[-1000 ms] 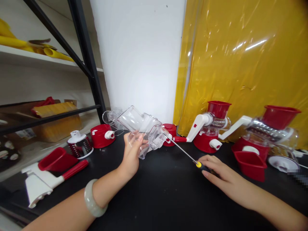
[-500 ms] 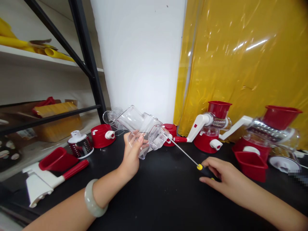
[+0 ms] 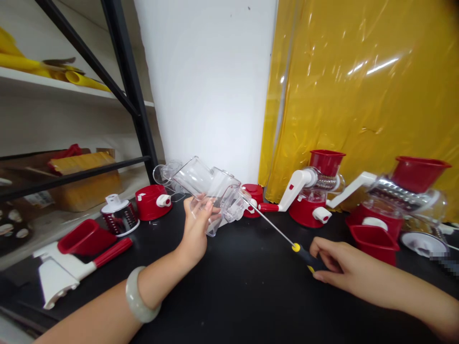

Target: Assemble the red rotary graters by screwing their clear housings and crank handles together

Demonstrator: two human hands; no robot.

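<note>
My left hand (image 3: 196, 224) is closed around a clear plastic housing (image 3: 218, 184), tilted above the black table. A screwdriver (image 3: 274, 228) has its metal shaft running up to the left, with its tip at the housing's round end; whether the tip touches anything is too small to tell. My right hand (image 3: 333, 265) grips the rear of its dark handle between thumb and fingers. Behind the housing sits a small red base (image 3: 253, 192). Another red base (image 3: 152, 203) with a white knob stands left of my left hand.
Two red graters (image 3: 309, 210) (image 3: 385, 210) with white cranks stand at the right. At left lie a drum grater (image 3: 120, 216), a red hopper (image 3: 86, 239) and a white crank part (image 3: 60, 272) with a red handle. A black-framed shelf (image 3: 131, 71) rises at the left.
My right hand has shifted slightly right and back along the screwdriver's handle, so more of the handle shows. The housing and my left hand have moved very slightly left.
</note>
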